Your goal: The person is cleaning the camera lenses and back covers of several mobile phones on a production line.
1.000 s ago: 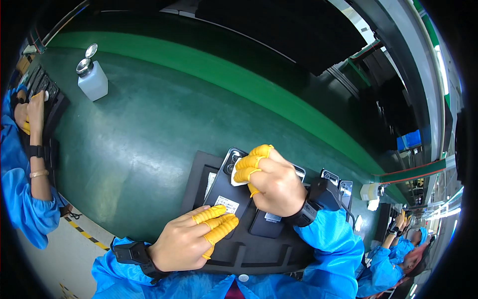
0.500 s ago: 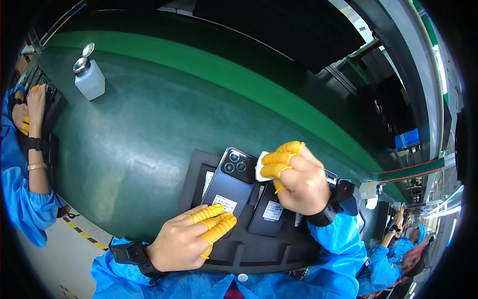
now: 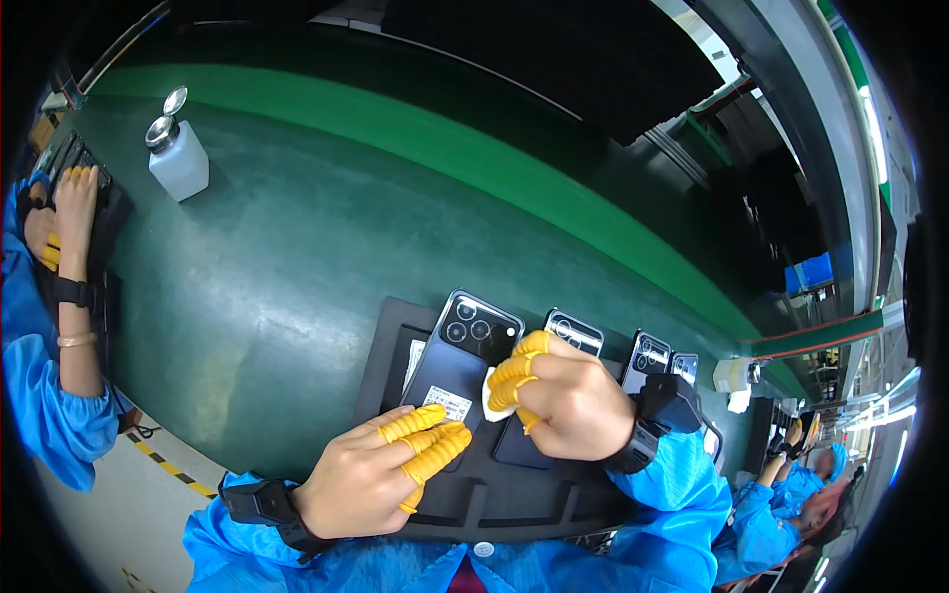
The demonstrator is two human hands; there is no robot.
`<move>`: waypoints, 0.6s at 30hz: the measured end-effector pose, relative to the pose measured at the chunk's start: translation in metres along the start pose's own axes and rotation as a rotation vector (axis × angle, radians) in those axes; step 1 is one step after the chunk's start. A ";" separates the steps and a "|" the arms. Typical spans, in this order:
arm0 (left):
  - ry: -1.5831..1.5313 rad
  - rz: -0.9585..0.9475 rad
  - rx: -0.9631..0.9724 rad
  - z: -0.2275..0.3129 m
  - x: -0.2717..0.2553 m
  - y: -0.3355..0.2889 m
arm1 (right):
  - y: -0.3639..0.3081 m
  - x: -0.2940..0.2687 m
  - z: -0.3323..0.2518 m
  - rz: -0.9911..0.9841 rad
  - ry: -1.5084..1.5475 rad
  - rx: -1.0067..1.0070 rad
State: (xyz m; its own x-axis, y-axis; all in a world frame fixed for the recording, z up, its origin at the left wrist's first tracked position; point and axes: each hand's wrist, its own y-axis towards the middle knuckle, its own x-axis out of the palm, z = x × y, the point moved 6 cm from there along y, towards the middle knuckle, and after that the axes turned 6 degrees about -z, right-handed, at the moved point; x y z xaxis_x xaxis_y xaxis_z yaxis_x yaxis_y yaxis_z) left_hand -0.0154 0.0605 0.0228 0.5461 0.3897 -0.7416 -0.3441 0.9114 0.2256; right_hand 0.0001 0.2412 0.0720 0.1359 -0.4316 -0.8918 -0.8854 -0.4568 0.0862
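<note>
A: Took this for what step?

B: Looked like wiping the dark blue phone (image 3: 450,366) with a white pad (image 3: 488,397). Found it lying back upward over the left part of the black tray (image 3: 395,314), on the green surface (image 3: 267,247).

A: Found the right hand (image 3: 568,400) how far open?

B: Found yellow-covered fingers (image 3: 512,374) bent and drawn together, with next to no gap, pinching the pad just by the phone's right edge. Couldn't tell touching from hovering there.

A: And made what of the left hand (image 3: 371,479)?

B: Saw fingers (image 3: 435,455) half curled and close together, resting over the phone's lower end at the white label (image 3: 453,400). Couldn't tell whether hooked round the edge or only pressing down.

A: Called for what next?

B: Probably called for light, even strokes with the pad flat against the back, and a steady press from the left hand at the lower end. Also wanted care over the second phone (image 3: 522,450), lying partly beneath the right hand.
</note>
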 end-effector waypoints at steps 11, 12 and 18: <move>-0.006 0.026 0.015 0.001 -0.002 0.002 | -0.001 0.015 -0.011 0.150 -0.433 -0.147; -0.006 0.025 0.000 0.000 -0.001 0.001 | -0.007 0.015 -0.009 0.118 -0.432 -0.158; -0.008 0.012 -0.006 0.001 -0.001 0.001 | -0.021 -0.027 -0.007 0.102 -0.502 -0.027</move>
State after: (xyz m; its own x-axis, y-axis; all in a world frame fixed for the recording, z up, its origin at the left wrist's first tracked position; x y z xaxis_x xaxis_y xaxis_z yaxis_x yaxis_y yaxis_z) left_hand -0.0158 0.0611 0.0240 0.5480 0.4014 -0.7339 -0.3554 0.9059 0.2302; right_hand 0.0182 0.2572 0.0969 -0.1864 -0.0510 -0.9811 -0.8702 -0.4550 0.1890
